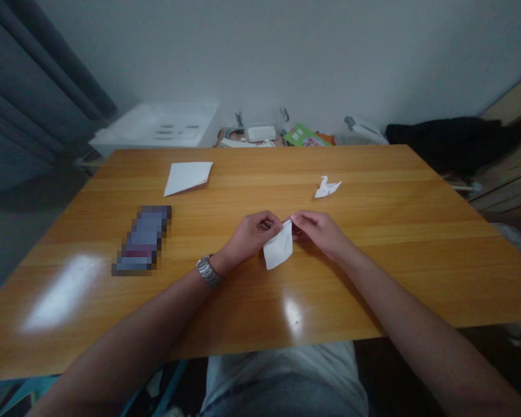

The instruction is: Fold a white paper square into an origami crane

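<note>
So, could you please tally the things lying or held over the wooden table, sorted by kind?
White paper pieces: 3, namely the small folded white paper pinched by left hand and right hand, a flat folded white sheet, a finished white origami figure.
Blurred dark rectangular object: 1.
Total: 4.

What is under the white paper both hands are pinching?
Under the folded white paper, held by the left hand and right hand, only the wooden table shows. The patch right beneath the paper is covered, so anything flat there cannot be seen.
</note>
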Motion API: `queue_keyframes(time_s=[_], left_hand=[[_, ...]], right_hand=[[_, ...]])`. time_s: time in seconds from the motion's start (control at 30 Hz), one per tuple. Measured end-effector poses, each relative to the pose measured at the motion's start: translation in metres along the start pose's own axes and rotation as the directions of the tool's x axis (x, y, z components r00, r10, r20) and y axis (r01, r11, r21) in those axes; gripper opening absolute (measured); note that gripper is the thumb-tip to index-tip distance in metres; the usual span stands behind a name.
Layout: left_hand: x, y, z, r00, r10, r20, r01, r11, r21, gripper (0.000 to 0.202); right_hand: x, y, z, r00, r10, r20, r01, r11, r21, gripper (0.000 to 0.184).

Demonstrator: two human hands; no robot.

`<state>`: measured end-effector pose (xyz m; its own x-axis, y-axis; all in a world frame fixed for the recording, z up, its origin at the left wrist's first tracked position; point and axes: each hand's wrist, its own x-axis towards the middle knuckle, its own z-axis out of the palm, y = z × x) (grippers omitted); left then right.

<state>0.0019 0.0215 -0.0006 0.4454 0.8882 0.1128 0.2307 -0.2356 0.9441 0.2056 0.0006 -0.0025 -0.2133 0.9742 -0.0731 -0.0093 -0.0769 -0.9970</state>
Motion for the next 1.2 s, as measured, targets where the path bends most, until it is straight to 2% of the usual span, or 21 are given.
queue_keyframes(time_s=[0.17, 0.73, 0.97, 1.2], left_hand=[[-0.0002, -0.0001, 0.0003, 1.0, -0.003, -0.008, 0.003, 1.0, -0.022, 0.025], [-0.0021, 0.001, 0.0035, 1.0, 0.01, -0.009, -0.01, 1.0, 0.016, 0.027], [-0.002, -0.0006, 0.0018, 0.999, 0.049, 0.006, -0.049, 0.997, 0.055, 0.026], [-0.0016, 0.0023, -0.0012, 0.999, 0.033, 0.009, -0.033, 0.998, 0.049, 0.026]], right_hand=[[0.0008, -0.0003, -0.0033, 0.998, -0.063, 0.003, 0.063, 0.996, -0.06, 0.029], [0.0009, 0.0048, -0.005, 0.985, -0.171, 0.027, 0.172, 0.944, -0.281, 0.027], [0.0004, 0.0057, -0.0034, 0.984, -0.173, 0.046, 0.179, 0.938, -0.296, 0.025], [-0.0018, 0.002, -0.0011, 0.977, -0.205, 0.054, 0.211, 0.917, -0.339, 0.025]])
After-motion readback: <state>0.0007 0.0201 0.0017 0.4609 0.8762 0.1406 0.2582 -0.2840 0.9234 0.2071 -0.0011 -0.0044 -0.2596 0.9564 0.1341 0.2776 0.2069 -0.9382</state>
